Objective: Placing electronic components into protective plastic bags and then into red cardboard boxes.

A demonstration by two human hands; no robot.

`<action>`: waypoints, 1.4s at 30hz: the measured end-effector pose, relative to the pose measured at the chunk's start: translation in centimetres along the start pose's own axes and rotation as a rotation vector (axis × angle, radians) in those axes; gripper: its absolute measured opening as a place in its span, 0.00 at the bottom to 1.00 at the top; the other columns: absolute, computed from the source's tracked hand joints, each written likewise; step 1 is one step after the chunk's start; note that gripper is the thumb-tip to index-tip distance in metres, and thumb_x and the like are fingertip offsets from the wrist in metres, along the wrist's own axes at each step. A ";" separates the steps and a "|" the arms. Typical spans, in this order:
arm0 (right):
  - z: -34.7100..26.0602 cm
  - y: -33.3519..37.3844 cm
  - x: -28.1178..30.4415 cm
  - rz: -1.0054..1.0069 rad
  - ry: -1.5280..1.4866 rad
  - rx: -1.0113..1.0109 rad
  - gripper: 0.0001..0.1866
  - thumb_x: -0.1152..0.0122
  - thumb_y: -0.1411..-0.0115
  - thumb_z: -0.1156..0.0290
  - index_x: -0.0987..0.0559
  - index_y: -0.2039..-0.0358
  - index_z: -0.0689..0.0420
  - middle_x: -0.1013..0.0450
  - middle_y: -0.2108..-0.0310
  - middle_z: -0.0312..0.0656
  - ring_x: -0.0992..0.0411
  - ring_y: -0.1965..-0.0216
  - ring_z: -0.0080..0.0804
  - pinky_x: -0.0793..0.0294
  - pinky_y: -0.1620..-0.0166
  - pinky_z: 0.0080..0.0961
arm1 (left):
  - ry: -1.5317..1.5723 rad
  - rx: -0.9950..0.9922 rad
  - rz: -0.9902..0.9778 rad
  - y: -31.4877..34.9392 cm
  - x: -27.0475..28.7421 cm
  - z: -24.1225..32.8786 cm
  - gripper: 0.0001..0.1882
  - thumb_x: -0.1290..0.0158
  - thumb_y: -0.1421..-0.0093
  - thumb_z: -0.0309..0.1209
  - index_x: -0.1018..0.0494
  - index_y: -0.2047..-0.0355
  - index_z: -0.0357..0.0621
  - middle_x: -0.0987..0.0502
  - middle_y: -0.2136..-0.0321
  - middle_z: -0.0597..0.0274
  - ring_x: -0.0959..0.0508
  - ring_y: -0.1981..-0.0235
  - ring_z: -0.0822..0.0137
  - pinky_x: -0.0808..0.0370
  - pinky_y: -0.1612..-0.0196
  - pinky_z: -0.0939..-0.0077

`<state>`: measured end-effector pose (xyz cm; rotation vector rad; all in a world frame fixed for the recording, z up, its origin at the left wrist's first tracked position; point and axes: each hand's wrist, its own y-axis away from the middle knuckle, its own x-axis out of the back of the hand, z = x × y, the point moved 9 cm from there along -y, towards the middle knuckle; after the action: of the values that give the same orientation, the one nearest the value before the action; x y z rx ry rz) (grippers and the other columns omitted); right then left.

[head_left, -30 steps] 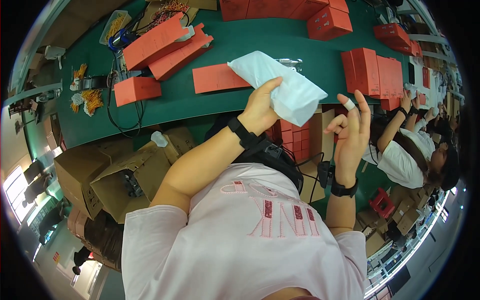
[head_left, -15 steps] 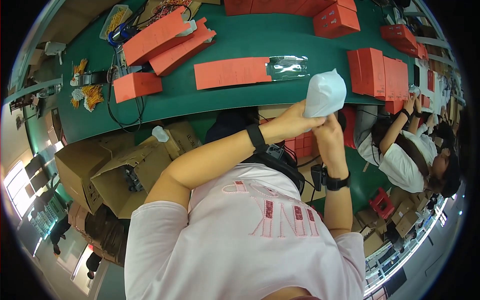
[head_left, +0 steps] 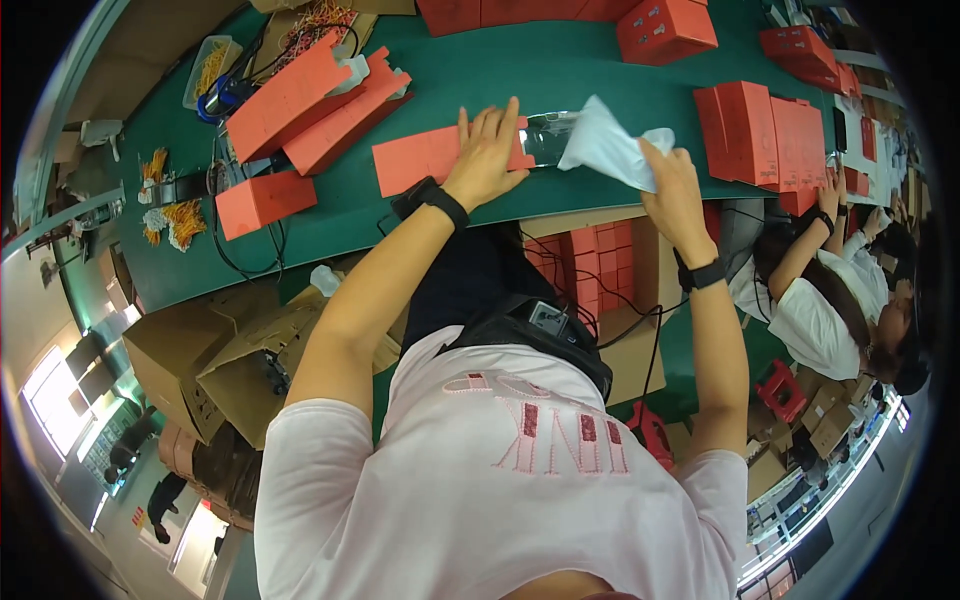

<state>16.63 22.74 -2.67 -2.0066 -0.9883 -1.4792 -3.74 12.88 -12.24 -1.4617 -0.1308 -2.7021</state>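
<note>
My right hand [head_left: 675,190] is closed on the right end of a white soft-wrapped packet [head_left: 612,147], whose contents are hidden. The packet's left end reaches over a clear plastic tray [head_left: 548,138] that sticks out of the right end of a long red-orange box [head_left: 412,160]. My left hand [head_left: 487,158] lies on that box near its open end, fingers spread and palm down. The box lies flat along the near part of the green table [head_left: 350,222].
Two red boxes with open flaps [head_left: 290,100] lie at the left, near a smaller red box [head_left: 265,203]. Yellow cable bundles [head_left: 185,222] are farther left. Upright red boxes [head_left: 735,135] stand at the right, where a co-worker [head_left: 830,290] sits. Cardboard cartons [head_left: 190,350] stand below the table's left side.
My hands have parted. The left has moved left from the packet onto the long box. The right has kept the packet, now tilted leftward and lowered over the clear tray.
</note>
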 end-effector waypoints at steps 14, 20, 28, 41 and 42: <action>-4.2 -5.7 -9.1 -0.181 0.079 0.196 0.36 0.43 0.54 0.87 0.29 0.41 0.56 0.30 0.54 0.54 0.31 0.51 0.54 0.29 0.47 0.42 | 0.384 -0.047 0.143 1.0 0.6 0.4 0.49 0.42 0.61 0.29 0.42 0.34 0.46 0.37 0.50 0.48 0.37 0.42 0.46 0.57 0.30 0.37; -1.6 -6.0 -7.2 0.023 -0.359 -0.107 0.35 0.37 0.52 0.83 0.32 0.40 0.60 0.31 0.52 0.56 0.31 0.50 0.57 0.29 0.46 0.41 | 0.281 -0.037 0.118 0.8 0.5 0.4 0.35 0.39 0.60 0.34 0.27 0.46 0.55 0.38 0.49 0.47 0.41 0.39 0.42 0.57 0.31 0.32; 0.4 -5.1 -9.3 0.014 -0.170 -0.136 0.24 0.32 0.45 0.63 0.22 0.52 0.65 0.28 0.53 0.53 0.30 0.49 0.52 0.29 0.46 0.37 | 0.127 -0.061 0.103 0.2 -0.1 1.4 0.30 0.39 0.57 0.36 0.24 0.49 0.49 0.37 0.46 0.43 0.43 0.36 0.41 0.59 0.31 0.32; 3.5 -4.8 -16.0 -0.108 -0.887 -0.640 0.49 0.24 0.56 0.48 0.31 0.42 0.71 0.24 0.52 0.57 0.24 0.50 0.47 0.26 0.48 0.34 | 0.319 -0.102 -0.040 1.4 1.2 0.8 0.47 0.33 0.52 0.30 0.43 0.32 0.43 0.41 0.42 0.41 0.39 0.38 0.42 0.51 0.30 0.39; 3.0 -4.8 -15.6 -0.082 -0.814 -0.654 0.47 0.23 0.55 0.51 0.30 0.43 0.71 0.23 0.53 0.55 0.23 0.51 0.44 0.25 0.49 0.32 | 0.315 -0.097 -0.038 1.6 1.2 0.3 0.47 0.33 0.52 0.30 0.43 0.32 0.43 0.41 0.42 0.41 0.39 0.38 0.42 0.51 0.30 0.39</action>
<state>12.20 23.64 -18.64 -3.2197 -0.9350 -1.0883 -4.01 11.31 -10.99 -1.0426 -0.0101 -2.9640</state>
